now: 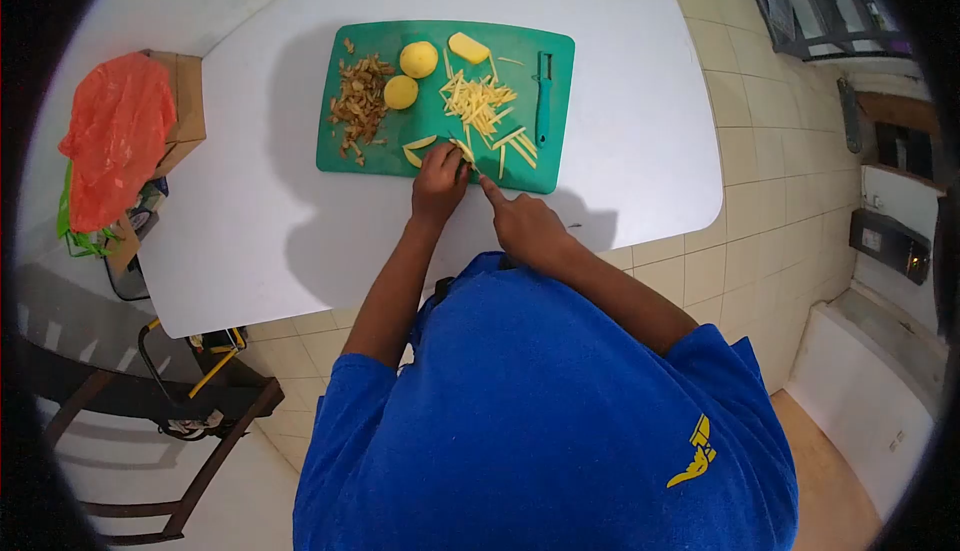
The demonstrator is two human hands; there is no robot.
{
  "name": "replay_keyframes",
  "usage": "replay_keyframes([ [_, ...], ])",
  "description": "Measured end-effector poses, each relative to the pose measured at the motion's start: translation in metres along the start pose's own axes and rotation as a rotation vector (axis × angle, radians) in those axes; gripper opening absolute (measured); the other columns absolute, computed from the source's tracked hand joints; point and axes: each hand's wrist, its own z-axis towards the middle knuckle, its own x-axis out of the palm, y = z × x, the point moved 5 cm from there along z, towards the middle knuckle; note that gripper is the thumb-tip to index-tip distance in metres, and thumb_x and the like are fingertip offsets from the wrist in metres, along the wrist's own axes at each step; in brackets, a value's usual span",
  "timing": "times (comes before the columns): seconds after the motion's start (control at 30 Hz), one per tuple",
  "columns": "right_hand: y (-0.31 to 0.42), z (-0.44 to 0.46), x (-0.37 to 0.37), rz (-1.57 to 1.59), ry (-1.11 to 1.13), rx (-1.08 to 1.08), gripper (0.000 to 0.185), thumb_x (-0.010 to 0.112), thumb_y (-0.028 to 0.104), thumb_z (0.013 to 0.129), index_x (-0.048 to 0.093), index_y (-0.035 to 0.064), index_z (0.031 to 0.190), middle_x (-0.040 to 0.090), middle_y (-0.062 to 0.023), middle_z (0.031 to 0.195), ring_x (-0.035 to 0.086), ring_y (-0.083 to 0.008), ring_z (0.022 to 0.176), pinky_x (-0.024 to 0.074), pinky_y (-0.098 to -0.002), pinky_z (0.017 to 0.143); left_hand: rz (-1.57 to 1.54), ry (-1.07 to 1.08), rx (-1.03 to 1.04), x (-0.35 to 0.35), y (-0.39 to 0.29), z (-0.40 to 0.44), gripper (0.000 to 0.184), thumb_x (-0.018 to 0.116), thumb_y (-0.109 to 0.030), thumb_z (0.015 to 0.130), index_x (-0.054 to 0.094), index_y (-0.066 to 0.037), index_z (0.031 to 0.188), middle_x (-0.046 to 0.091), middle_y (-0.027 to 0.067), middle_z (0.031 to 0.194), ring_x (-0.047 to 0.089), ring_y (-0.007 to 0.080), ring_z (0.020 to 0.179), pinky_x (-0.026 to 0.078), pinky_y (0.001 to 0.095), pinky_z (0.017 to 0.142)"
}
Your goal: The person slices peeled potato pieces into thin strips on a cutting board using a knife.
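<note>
At the near edge of the green cutting board [405,36], my left hand [438,183] presses its bent fingers on a pale potato piece [462,149]. My right hand [530,228] is closed round a knife, its forefinger stretched forward; only a little of the blade [475,167] shows beside the left fingertips, and the handle is hidden. Two potato slices [420,143] lie just left of my left hand. Beyond the hands is a heap of cut potato sticks [478,101], with a few loose ones [518,147] to the right.
On the board are two peeled potatoes [419,59], a cut potato chunk [468,48], brown peelings [360,101] and a green peeler [544,101]. The white table [640,81] carries the board. Left stand a cardboard box [188,101] and red plastic bag [118,136]; a chair [215,466] is below.
</note>
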Motion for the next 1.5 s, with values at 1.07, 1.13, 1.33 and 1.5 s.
replay_keyframes([
  [1.07,-0.018,0.002,0.016,-0.001,-0.028,-0.009,0.065,0.048,0.012,0.088,0.023,0.0148,0.148,0.063,-0.0229,0.074,0.064,-0.0398,0.064,0.0527,-0.0512,0.059,0.408,0.053,-0.033,0.007,-0.010,-0.015,0.029,0.069,-0.034,0.079,0.068,-0.014,0.100,0.060,-0.0003,0.118,0.052,0.0251,0.112,0.032,0.0588,0.100],
  [1.13,-0.017,0.001,0.013,-0.017,-0.045,-0.002,0.066,0.049,0.013,0.087,0.023,0.0148,0.148,0.063,-0.0227,0.074,0.064,-0.0397,0.064,0.0527,-0.0514,0.059,0.439,0.037,-0.033,0.009,-0.012,-0.015,0.030,0.069,-0.034,0.078,0.068,-0.014,0.100,0.060,-0.0007,0.115,0.053,0.0240,0.112,0.030,0.0605,0.100],
  [1.33,-0.004,-0.013,-0.003,0.025,0.098,0.091,0.061,0.043,0.011,0.089,0.026,0.0167,0.148,0.065,-0.0247,0.092,0.066,-0.0396,0.082,0.0544,-0.0507,0.072,0.512,0.016,-0.001,0.009,-0.017,-0.017,0.027,0.068,-0.032,0.079,0.068,-0.014,0.099,0.061,-0.0029,0.112,0.053,0.0224,0.111,0.019,0.0635,0.106],
  [1.5,-0.007,-0.011,-0.002,0.017,0.105,0.080,0.061,0.044,0.011,0.089,0.026,0.0152,0.148,0.065,-0.0248,0.094,0.066,-0.0400,0.084,0.0534,-0.0510,0.076,0.528,0.001,0.062,0.010,-0.014,-0.019,0.024,0.068,-0.031,0.079,0.069,-0.015,0.097,0.064,-0.0039,0.109,0.054,0.0213,0.109,0.012,0.0653,0.109],
])
